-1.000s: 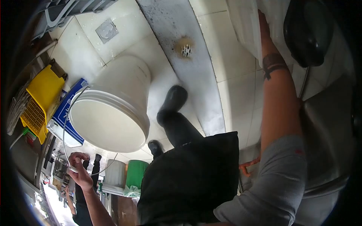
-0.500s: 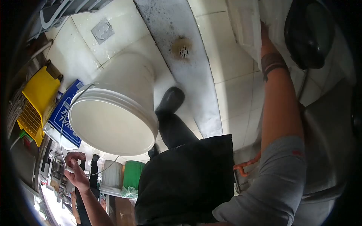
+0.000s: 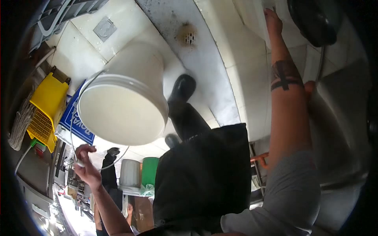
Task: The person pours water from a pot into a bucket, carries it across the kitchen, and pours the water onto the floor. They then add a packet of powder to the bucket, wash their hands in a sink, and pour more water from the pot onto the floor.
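A large white plastic bucket (image 3: 151,74) is tilted over on its side, its open mouth facing me and its inside showing bare. My left hand (image 3: 87,169) is closed around the grip of its wire handle, below the mouth. At the upper right, my right hand (image 3: 273,24) has its fingers curled at the edge of a translucent white plastic container (image 3: 254,15); part of the fingers is hard to make out. A glossy black rounded object (image 3: 313,23) is beside that container.
Pale floor tiles surround a metal strip with a drain (image 3: 189,38). My boot (image 3: 183,87) is beside the bucket. At left are a yellow mop wringer (image 3: 49,94), a mop head (image 3: 21,124) and a blue box (image 3: 75,122). Grey and green bins (image 3: 149,171) and another person's legs (image 3: 110,169) are behind.
The bucket and my left hand have shifted slightly in view. My right hand, earlier mostly hidden behind the container's wall, now shows at its edge. The other person's leg has moved.
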{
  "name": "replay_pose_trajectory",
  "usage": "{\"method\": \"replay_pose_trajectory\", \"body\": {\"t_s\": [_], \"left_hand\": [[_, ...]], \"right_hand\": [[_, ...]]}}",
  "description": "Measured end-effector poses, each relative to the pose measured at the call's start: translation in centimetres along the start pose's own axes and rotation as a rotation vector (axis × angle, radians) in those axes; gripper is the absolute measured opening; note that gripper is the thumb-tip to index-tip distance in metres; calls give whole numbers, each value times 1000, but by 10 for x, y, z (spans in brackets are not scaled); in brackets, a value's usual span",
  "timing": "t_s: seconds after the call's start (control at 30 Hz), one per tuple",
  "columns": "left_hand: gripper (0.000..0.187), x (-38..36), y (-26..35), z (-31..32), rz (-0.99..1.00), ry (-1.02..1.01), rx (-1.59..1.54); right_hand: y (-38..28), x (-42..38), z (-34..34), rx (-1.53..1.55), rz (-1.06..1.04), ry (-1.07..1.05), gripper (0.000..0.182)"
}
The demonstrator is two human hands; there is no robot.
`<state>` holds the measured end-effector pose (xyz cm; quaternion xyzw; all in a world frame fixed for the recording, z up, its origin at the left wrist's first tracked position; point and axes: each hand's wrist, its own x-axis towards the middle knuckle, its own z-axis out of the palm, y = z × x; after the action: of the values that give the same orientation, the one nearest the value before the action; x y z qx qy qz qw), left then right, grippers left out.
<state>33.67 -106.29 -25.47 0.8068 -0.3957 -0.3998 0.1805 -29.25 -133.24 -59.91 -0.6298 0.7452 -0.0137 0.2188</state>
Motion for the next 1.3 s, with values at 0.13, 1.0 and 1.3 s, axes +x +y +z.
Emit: {"method": "replay_pose_trajectory", "body": {"t_s": [0.13,1.0,1.3], "left_hand": [[25,-2,7,1,28,-9,-11],[93,-128,66,-4,496,-560,-368],[51,-184,1,-10,-117,-756,-1225]], "right_hand": [[-34,-65,-57,-218,183,122,28],[-372,-483,-343,354,-707,-200,24],[-423,-536,-209,1662,183,-622,30]]}}
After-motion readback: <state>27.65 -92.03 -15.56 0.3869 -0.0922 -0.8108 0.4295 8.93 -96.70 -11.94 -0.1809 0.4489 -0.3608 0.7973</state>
